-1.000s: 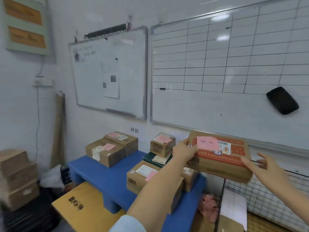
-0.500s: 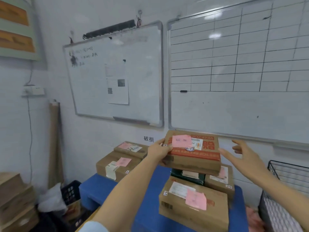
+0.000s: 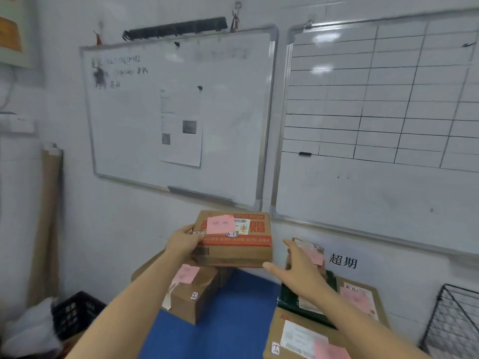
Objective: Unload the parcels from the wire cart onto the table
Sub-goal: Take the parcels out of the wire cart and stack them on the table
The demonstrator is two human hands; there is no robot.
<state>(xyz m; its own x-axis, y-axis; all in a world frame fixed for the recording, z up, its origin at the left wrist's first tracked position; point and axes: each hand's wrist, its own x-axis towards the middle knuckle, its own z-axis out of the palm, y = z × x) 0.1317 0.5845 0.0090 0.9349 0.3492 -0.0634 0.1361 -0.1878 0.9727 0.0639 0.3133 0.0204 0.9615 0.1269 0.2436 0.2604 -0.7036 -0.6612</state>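
Parcel [image 3: 233, 239], brown carton with red print and a pink note: held level in the air above the blue table [image 3: 228, 320], partly over a taped carton [image 3: 191, 294]; left hand [image 3: 184, 240] grips its left end, thumb on top; right hand [image 3: 298, 268] spread, fingers straight, at the lower right corner, contact possible but unclear; dark green package [image 3: 305, 304] and labelled carton [image 3: 298, 338] on the table at right; wire cart [image 3: 451, 322] at the right edge.

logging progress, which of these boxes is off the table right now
The red-banded box with a pink note on top: the left hand grips its left end in the air. The other boxes sit on the blue table, some stacked.
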